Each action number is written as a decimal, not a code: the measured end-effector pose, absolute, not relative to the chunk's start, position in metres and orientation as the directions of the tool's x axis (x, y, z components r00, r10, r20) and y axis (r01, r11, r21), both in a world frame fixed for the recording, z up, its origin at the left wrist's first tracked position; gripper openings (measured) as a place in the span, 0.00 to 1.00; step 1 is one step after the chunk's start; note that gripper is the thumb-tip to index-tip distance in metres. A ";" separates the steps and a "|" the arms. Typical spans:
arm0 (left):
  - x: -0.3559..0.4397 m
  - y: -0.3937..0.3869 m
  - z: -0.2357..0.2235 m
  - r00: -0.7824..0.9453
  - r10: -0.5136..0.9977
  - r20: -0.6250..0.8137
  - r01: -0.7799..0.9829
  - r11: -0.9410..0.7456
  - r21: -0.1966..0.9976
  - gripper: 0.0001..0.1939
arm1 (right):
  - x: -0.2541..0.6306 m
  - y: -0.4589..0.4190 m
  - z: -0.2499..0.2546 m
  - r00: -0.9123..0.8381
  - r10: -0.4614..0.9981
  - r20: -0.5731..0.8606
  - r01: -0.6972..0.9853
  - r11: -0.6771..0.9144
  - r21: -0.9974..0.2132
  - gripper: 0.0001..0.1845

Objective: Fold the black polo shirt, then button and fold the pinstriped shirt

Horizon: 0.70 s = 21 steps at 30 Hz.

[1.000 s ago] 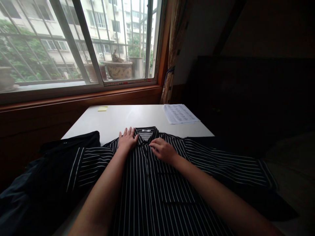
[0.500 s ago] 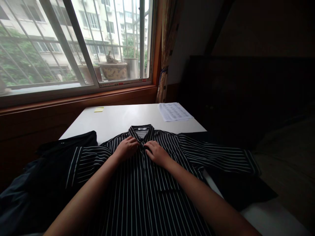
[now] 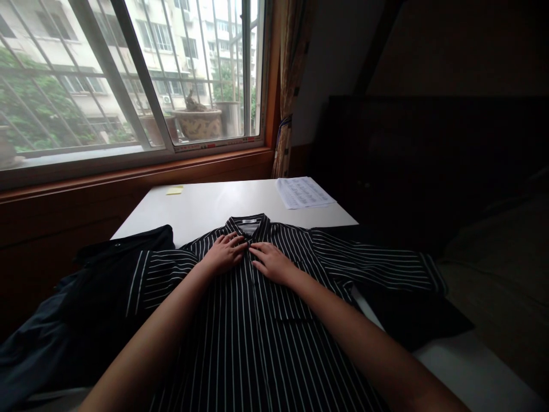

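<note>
A black shirt with white stripes [image 3: 257, 320] lies front side up, its collar [image 3: 249, 220] toward the window and its short sleeves spread to both sides. My left hand [image 3: 225, 252] rests on the upper chest just below the collar, left of the front placket, with its fingers spread. Opposite it, my right hand [image 3: 271, 262] lies on the right side of the placket, fingers stretched out and thumb apart. The fingertips of both hands almost meet over the placket. Any button there is too small to make out.
The shirt lies on a white table [image 3: 210, 200]. Dark folded clothes [image 3: 107, 274] are at the left, and more dark cloth [image 3: 420, 315] lies under the right sleeve. Printed sheets [image 3: 303, 193] and a yellow sticky note [image 3: 175, 190] sit toward the far edge, below a barred window [image 3: 193, 74].
My left hand has moved from beside the collar down to the placket, close to my right hand. The right hand's curled fingers have straightened. The view has shifted slightly to the right.
</note>
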<state>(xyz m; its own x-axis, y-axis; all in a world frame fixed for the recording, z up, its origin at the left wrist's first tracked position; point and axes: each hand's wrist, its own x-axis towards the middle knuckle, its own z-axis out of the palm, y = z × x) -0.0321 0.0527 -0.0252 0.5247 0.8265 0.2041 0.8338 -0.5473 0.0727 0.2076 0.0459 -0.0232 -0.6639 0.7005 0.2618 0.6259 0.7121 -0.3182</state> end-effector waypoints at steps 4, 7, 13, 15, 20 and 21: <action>-0.035 0.062 -0.030 0.538 0.809 0.238 0.813 -0.572 0.109 0.20 | 0.204 0.034 -0.023 -0.681 0.714 0.164 0.674 0.699 -0.241 0.31; -0.036 0.067 -0.030 0.523 0.793 0.311 0.798 -0.584 0.147 0.17 | 0.202 0.029 -0.024 -0.694 0.706 0.141 0.671 0.706 -0.227 0.32; -0.033 0.061 -0.018 0.432 0.776 0.461 0.805 -0.561 0.191 0.15 | 0.202 0.026 -0.024 -0.690 0.715 0.113 0.683 0.695 -0.226 0.33; -0.030 0.060 -0.016 0.450 0.763 0.464 0.794 -0.580 0.183 0.16 | 0.201 0.027 -0.023 -0.694 0.713 0.100 0.681 0.695 -0.229 0.33; -0.024 0.070 -0.022 0.622 0.709 0.332 0.710 -0.689 0.142 0.20 | 0.201 0.027 -0.022 -0.699 0.710 0.092 0.678 0.698 -0.231 0.34; -0.023 0.072 -0.025 0.641 0.705 0.304 0.703 -0.698 0.138 0.21 | 0.202 0.026 -0.022 -0.700 0.708 0.091 0.677 0.698 -0.233 0.35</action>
<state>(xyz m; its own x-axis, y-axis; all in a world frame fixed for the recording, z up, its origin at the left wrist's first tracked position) -0.0234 0.0723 -0.0252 0.6408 0.7049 0.3041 0.7027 -0.6981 0.1375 0.2017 0.0259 -0.0219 -0.6998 0.7085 0.0909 0.6768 0.6984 -0.2326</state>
